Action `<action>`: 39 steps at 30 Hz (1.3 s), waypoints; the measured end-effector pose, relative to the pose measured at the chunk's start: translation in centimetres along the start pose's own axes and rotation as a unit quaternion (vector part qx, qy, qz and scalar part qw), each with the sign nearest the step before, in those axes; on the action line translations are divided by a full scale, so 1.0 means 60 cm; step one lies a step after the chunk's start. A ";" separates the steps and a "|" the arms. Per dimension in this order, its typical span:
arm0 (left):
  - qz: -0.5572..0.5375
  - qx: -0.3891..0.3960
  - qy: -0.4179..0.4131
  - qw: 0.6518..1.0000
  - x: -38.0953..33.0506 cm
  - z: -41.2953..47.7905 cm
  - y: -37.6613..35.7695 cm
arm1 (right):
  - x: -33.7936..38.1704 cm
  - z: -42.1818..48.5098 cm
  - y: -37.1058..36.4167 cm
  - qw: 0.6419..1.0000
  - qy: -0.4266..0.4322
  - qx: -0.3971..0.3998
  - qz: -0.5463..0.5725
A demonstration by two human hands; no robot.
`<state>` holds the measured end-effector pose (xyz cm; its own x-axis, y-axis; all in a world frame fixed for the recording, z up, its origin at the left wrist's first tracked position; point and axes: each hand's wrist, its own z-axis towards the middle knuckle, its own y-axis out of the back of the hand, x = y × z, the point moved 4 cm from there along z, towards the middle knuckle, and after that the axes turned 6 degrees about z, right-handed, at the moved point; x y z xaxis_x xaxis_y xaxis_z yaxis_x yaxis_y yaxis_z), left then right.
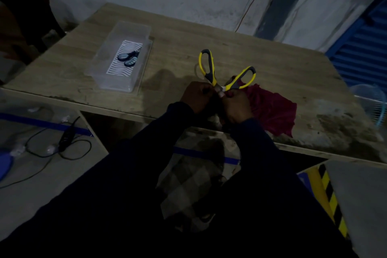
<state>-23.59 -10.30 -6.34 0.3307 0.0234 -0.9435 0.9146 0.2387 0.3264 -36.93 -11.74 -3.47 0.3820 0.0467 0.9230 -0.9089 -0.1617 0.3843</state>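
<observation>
Yellow-and-black scissors point(211, 69) stand with their two handles spread apart, pointing away from me over the wooden table point(209, 48). My left hand point(195, 98) and my right hand point(237, 107) meet at the table's near edge and grip the scissors near the pivot, where a bit of bright metal shows. The blades are hidden under my fingers. A dark red cloth point(272, 109) lies crumpled on the table just right of my right hand.
A clear plastic tray point(104, 69) at the table's left holds a smaller pair of dark scissors point(128, 58) on a striped card. Cables point(69, 142) lie on the floor at left. A blue shutter point(364, 48) and a fan point(372, 107) are at right.
</observation>
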 end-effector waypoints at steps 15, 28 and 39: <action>-0.116 -0.015 0.009 0.993 -0.009 -0.018 -0.001 | -0.060 -0.019 0.054 0.950 -0.094 0.067 0.291; -0.007 0.002 0.002 1.000 -0.001 -0.007 -0.005 | -0.038 -0.021 0.033 0.986 -0.003 0.021 0.164; -0.035 0.034 -0.007 0.999 -0.007 0.000 -0.002 | -0.014 -0.010 -0.006 0.994 0.042 -0.105 -0.002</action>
<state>-23.82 -10.35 -6.00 0.2675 -0.0055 -0.9635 0.9493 0.1730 0.2626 -37.02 -11.14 -4.40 0.3780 0.1308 0.9165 -0.9258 0.0476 0.3750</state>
